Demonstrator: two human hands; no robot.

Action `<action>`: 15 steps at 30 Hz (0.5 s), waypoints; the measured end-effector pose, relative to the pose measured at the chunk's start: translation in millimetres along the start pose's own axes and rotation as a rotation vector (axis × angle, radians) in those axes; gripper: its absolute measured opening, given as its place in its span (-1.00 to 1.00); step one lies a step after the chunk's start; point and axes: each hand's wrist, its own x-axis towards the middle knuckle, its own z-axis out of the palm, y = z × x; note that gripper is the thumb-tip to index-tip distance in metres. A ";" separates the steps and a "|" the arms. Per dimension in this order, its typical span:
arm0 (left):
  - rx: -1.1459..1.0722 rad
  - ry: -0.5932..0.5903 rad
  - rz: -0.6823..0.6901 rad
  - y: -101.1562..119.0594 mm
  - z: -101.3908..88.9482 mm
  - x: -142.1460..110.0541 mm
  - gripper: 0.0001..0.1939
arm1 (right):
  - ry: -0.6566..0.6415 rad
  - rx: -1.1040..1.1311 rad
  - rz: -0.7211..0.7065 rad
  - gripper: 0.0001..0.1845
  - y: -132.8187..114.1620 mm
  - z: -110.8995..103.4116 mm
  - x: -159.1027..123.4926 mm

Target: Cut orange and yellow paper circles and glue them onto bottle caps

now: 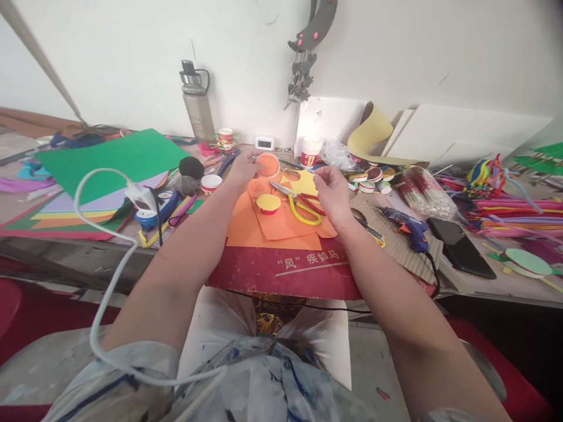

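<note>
At the back of the work area, my left hand grips a small paper cup with an orange round top by its left side. My right hand has curled fingers beside yellow paper with a curved cut edge; whether it pinches anything is hard to see. Scissors with yellow and red handles lie partly spread between my hands, on orange paper sheets. A short cup with a yellow top stands just left of the scissors.
A red cardboard sheet lies under the papers. To the right are a blue glue gun, a black phone and pipe cleaners. Green paper and a bottle stand left. A white cable hangs by my left arm.
</note>
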 end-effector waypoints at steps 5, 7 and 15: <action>-0.210 -0.057 0.119 6.9 4.1 -6.0 -0.72 | -0.046 -0.120 -0.143 -0.89 0.2 3.5 -6.5; -0.221 -0.050 0.141 8.0 5.4 -6.4 -0.77 | -0.064 -0.159 -0.202 -0.89 2.2 3.4 -6.9; 0.024 0.009 0.100 -2.7 3.7 1.5 -0.68 | -0.015 -0.197 -0.229 -0.89 9.5 -0.1 -2.0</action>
